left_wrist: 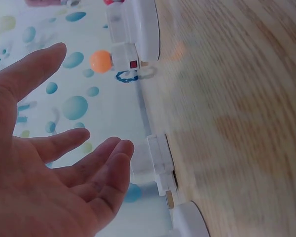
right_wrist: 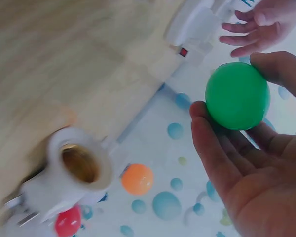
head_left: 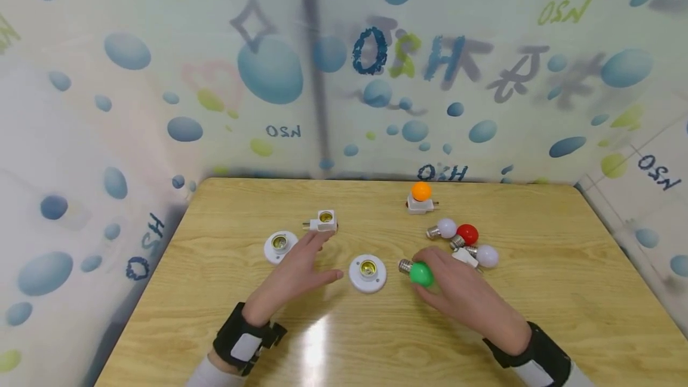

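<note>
Pinching the green bulb [head_left: 421,275], likely light, slick, fragile, best held by its globe [right_wrist: 238,96], in right grip [head_left: 459,284] right of middle socket [head_left: 368,282], with left grip [head_left: 294,269] relaxed, empty.

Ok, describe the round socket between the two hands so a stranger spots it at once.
Start at the wooden table in the head view and find the gap between left hand and right hand. The round white socket lies there, its gold-coloured opening facing up. Unlike the other round socket, to the picture's left, it lies nearer the green bulb.
</note>
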`<state>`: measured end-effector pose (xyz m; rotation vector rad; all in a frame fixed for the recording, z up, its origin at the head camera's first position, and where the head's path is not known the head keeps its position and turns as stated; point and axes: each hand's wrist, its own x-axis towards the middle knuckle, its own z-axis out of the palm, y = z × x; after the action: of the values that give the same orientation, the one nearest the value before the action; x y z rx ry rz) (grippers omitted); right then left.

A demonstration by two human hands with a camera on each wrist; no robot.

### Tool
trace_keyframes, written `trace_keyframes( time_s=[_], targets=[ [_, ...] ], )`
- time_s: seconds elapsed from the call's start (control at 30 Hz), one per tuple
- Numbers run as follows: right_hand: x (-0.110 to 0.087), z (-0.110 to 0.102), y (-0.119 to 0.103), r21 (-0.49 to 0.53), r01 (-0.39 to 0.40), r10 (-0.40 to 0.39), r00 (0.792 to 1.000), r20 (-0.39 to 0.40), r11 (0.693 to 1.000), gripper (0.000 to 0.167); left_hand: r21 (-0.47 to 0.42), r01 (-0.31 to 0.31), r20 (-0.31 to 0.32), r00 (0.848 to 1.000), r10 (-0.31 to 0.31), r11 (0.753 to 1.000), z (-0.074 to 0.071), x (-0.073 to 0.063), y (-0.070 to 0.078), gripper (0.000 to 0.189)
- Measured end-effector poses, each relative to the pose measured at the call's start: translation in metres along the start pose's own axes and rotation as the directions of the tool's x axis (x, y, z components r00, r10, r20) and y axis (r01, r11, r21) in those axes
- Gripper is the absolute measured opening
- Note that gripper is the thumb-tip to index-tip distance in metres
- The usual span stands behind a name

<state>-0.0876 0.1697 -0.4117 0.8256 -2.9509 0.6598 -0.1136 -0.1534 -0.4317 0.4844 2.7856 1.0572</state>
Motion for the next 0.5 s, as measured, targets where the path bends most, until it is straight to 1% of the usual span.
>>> trace_keyframes(
  time_s=[0.13, 0.23, 0.33, 0.5],
  targets=[
    [0.016, 0.002, -0.008, -0.019, 0.111, -0.111, 0.994, -0.013, 0.994, 0.043, -0.025, 0.007, -0.012, 1.000, -0.008, 1.000, 0.000, -0.002, -0.001, 0.077],
    [0.027, 0.004, -0.013, -0.016, 0.163, -0.163, 0.987, 0.001, 0.986, 0.045, -0.037, 0.005, -0.043, 0.999, -0.007, 0.999, 0.002, -0.003, -0.003, 0.074],
    [0.038, 0.006, -0.018, -0.014, 0.188, -0.188, 0.982, 0.021, 0.982, 0.048, -0.051, -0.004, -0.076, 0.997, 0.000, 0.999, 0.003, -0.005, -0.004, 0.071],
    [0.051, 0.013, -0.024, 0.005, 0.191, -0.191, 0.980, 0.048, 0.982, 0.050, -0.077, -0.003, -0.105, 0.994, -0.005, 0.997, 0.003, -0.009, -0.006, 0.068]
  ],
)
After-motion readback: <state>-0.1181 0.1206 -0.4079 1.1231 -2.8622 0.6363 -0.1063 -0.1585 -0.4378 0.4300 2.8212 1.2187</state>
